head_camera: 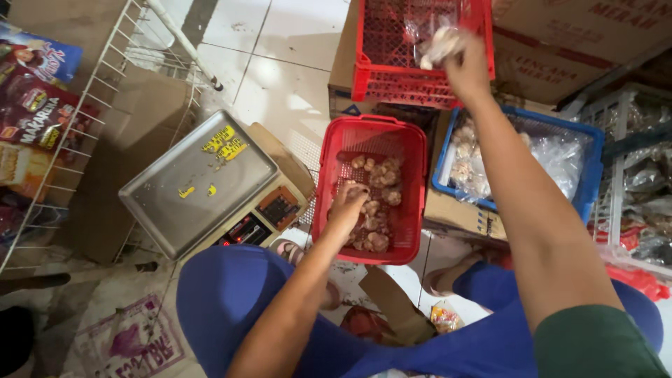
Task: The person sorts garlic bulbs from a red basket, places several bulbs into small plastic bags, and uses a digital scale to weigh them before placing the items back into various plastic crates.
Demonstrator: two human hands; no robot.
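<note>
The left hand (348,205) grips pale knobbly ginger pieces (378,203) in the red plastic basket (413,161), whose long axis runs away from the person; the right hand (465,66) holds a clear filled bag (437,42).

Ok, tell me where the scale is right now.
The scale sits on the floor at left centre of the head view, just left of the red basket that the left hand reaches into, beside a white wire rack.

left hand (348,205) in red basket (413,150), garlic (378,203)
</note>
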